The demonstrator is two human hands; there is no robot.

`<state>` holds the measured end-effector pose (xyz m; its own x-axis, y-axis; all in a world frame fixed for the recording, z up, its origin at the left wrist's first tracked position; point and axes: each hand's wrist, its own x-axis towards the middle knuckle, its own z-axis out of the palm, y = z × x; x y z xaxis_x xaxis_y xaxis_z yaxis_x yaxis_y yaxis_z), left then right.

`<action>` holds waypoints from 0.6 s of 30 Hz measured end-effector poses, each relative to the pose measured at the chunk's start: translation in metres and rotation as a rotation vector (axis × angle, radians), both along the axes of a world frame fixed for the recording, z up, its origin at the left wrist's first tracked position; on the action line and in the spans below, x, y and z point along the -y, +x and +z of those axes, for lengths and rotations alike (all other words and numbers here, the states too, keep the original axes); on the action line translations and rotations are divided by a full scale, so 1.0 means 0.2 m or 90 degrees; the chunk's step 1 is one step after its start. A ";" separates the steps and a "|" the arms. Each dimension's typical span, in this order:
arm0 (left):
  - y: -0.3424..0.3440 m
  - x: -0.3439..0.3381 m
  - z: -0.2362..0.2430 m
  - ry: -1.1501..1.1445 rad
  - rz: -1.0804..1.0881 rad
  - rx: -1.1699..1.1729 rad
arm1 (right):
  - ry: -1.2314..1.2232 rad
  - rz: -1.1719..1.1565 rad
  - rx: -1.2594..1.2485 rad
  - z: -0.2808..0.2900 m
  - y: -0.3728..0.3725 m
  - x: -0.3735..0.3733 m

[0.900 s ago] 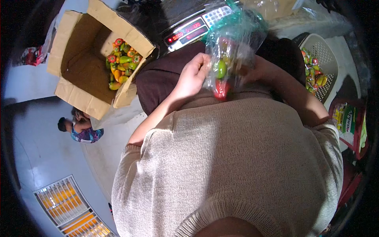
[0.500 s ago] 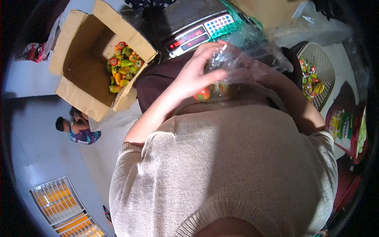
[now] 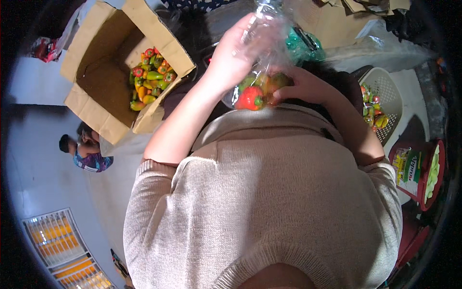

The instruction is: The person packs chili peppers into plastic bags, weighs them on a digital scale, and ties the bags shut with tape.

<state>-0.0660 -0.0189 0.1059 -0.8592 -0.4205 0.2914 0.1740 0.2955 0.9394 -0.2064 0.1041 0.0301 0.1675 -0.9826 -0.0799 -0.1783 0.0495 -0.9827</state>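
Note:
In front of my torso is a clear plastic bag (image 3: 275, 60), with a red pepper (image 3: 250, 98) and greenish peppers showing through its lower end. My left hand (image 3: 236, 55) is closed round the bag's gathered upper part, its fingers somewhat blurred. Against the right side of the filled end, my right hand (image 3: 310, 86) grips the bag, with the thumb across the peppers. To the left stands an open cardboard box (image 3: 166, 41) with loose red, orange and green peppers (image 3: 154, 75) in one corner.
On the right, a pale perforated basket (image 3: 392, 91) holds plastic-wrapped peppers (image 3: 373, 108). Beyond it stands a red tub (image 3: 427, 168) with pale green contents. Green plastic (image 3: 305, 45) lies behind my hands. Another person (image 3: 89, 151) sits far left.
My left hand has risen to the bag's upper part, and the bag now stretches upward. The red pepper shows more fully. The scale's display is now hidden behind my hands and the bag.

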 end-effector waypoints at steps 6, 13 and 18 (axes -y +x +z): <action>0.16 0.05 -0.22 0.177 -0.035 0.101 | -0.181 0.016 -0.094 -0.07 -0.02 0.02; 0.47 -0.02 -0.50 0.253 -0.197 0.227 | -0.086 0.037 0.052 -0.22 -0.10 -0.04; 0.44 -0.05 -0.51 0.257 -0.188 0.218 | -0.274 -0.039 -0.335 -0.07 0.03 -0.13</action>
